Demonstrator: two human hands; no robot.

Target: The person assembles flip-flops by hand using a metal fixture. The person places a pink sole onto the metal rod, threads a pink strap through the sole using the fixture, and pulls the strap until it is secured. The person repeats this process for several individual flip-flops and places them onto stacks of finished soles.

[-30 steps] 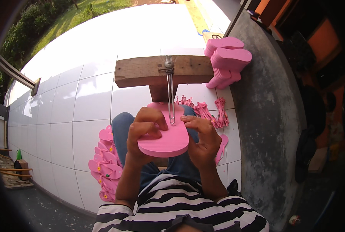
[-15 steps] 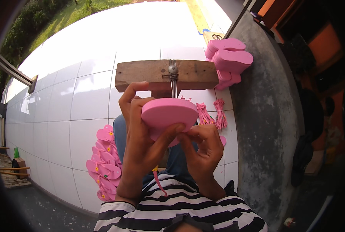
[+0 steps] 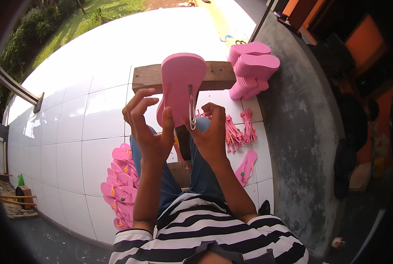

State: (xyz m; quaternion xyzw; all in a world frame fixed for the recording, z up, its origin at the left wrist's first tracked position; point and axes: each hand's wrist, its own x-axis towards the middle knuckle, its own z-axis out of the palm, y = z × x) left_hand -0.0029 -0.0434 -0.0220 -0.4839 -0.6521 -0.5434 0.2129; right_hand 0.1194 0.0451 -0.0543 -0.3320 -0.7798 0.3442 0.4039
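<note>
A pink flip-flop sole (image 3: 183, 81) stands upright in front of the wooden block, with a thin metal prong (image 3: 191, 108) showing against its face. Another pink edge shows behind its lower left side. My left hand (image 3: 148, 132) is open beside the sole's left edge, fingers spread and thumb near its lower part. My right hand (image 3: 209, 136) is at the lower right, its thumb touching or close to the prong's looped end; its fingers are bent, apart from the thumb. Below the sole hangs a pink strap (image 3: 181, 154) with a yellow piece.
The wooden block (image 3: 146, 79) stands ahead of my knees. Stacked pink soles (image 3: 256, 66) are at its right. Bundled pink straps (image 3: 248, 125) and a single flip-flop (image 3: 246, 167) lie on the tiles. Finished flip-flops (image 3: 121, 193) are piled at my left.
The sole has moved away from me and tipped upright against the block. Both hands have loosened from it and moved apart, and the metal prong now shows on its face.
</note>
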